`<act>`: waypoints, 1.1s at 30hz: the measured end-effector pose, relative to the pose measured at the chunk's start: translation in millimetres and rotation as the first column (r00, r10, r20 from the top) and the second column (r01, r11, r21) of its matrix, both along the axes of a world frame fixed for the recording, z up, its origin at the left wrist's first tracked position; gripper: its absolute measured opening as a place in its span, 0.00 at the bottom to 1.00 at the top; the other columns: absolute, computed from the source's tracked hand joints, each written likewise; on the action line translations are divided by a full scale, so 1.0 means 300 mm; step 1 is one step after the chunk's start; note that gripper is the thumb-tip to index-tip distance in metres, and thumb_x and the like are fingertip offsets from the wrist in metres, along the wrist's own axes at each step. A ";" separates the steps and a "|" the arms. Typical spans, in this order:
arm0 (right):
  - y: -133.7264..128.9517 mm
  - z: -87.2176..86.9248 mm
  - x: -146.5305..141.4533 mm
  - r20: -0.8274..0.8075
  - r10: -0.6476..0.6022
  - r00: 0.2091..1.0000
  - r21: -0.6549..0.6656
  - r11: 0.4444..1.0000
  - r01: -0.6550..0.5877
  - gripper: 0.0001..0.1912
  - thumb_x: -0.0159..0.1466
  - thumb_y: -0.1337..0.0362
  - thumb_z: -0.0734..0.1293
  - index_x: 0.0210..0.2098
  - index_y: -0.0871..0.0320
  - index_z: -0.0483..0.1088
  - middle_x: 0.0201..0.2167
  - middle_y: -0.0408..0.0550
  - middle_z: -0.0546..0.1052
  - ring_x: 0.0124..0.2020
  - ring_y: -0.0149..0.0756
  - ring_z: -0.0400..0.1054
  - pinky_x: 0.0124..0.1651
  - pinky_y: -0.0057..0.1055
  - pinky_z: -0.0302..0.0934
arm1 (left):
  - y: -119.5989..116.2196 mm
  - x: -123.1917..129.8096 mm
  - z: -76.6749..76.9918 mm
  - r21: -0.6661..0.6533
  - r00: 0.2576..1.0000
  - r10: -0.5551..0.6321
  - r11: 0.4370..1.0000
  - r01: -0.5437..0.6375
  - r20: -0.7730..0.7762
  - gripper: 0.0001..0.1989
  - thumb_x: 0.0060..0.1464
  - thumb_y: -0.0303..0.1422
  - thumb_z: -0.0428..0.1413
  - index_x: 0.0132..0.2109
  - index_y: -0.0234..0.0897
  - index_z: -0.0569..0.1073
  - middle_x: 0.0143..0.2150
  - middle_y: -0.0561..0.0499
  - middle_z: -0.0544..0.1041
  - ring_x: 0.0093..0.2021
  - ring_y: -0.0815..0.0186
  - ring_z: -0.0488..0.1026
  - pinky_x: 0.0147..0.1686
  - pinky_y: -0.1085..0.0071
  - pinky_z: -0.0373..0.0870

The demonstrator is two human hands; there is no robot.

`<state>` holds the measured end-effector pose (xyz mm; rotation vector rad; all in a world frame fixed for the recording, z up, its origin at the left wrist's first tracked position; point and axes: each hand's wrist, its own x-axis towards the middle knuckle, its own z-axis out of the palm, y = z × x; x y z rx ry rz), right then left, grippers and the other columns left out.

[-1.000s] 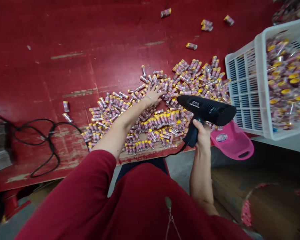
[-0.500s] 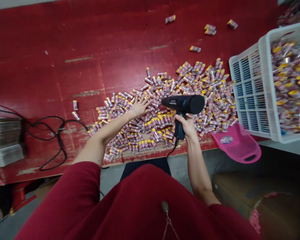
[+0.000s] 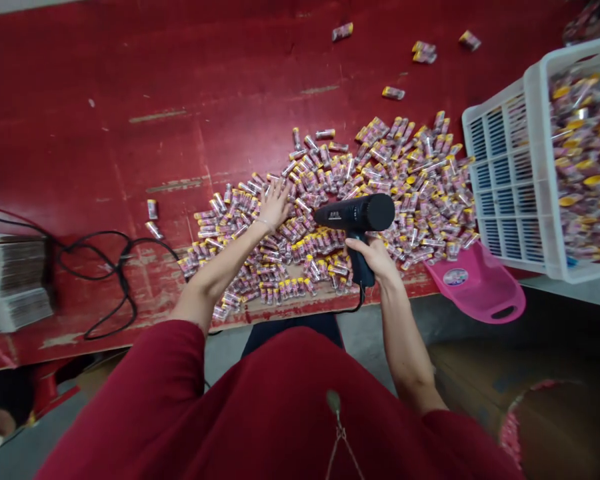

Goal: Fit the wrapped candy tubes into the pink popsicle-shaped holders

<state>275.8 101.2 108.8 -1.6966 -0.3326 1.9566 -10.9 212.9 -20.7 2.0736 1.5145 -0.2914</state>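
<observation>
My left hand [image 3: 274, 205] lies palm down with its fingers spread on the left part of a wide heap of small clear tubes [image 3: 405, 180]. The tubes have yellow caps and pink-patterned contents. My right hand [image 3: 375, 260] grips the handle of a black heat gun [image 3: 355, 215], and its nozzle points left, just above the heap. A black cord runs down from the handle. A few loose tubes [image 3: 153, 210] lie apart on the red wooden table [image 3: 105, 133].
A white slotted plastic crate [image 3: 535, 167] full of tubes sits tilted at the right. A pink plastic scoop [image 3: 475, 293] lies below it. A black cable [image 3: 95, 267] and stacked sheets [image 3: 15, 287] are at the left. Cardboard [image 3: 470, 393] lies on the floor.
The heat gun has moved left over the heap and levelled out. My left hand has shifted a little left along the tubes. The view has turned slightly.
</observation>
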 end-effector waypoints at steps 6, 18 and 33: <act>0.001 0.005 -0.053 0.031 -0.033 0.999 0.026 0.999 0.032 0.21 0.48 0.48 0.77 0.28 0.56 0.70 0.21 0.45 0.76 0.16 0.35 0.68 0.16 0.29 0.63 | -0.214 -0.162 0.144 0.011 0.986 0.157 0.988 -0.157 -0.053 0.32 0.67 0.38 0.43 0.75 0.43 0.51 0.77 0.43 0.49 0.77 0.53 0.40 0.71 0.42 0.43; -0.085 0.105 -0.056 0.077 0.016 0.997 0.007 1.000 -0.017 0.20 0.50 0.48 0.78 0.29 0.56 0.71 0.21 0.44 0.76 0.16 0.35 0.68 0.15 0.29 0.64 | -0.341 -0.084 0.069 -0.112 0.972 -0.226 0.966 0.231 0.058 0.29 0.67 0.34 0.44 0.72 0.44 0.60 0.77 0.47 0.50 0.77 0.56 0.39 0.73 0.45 0.35; -0.116 0.058 -0.115 0.039 -0.012 0.999 0.001 1.000 0.012 0.20 0.48 0.48 0.78 0.28 0.55 0.70 0.21 0.44 0.75 0.15 0.35 0.67 0.15 0.31 0.63 | -0.159 -0.081 0.038 0.008 0.999 -0.028 1.000 0.028 0.032 0.22 0.65 0.31 0.47 0.63 0.40 0.72 0.67 0.41 0.69 0.74 0.47 0.50 0.71 0.39 0.40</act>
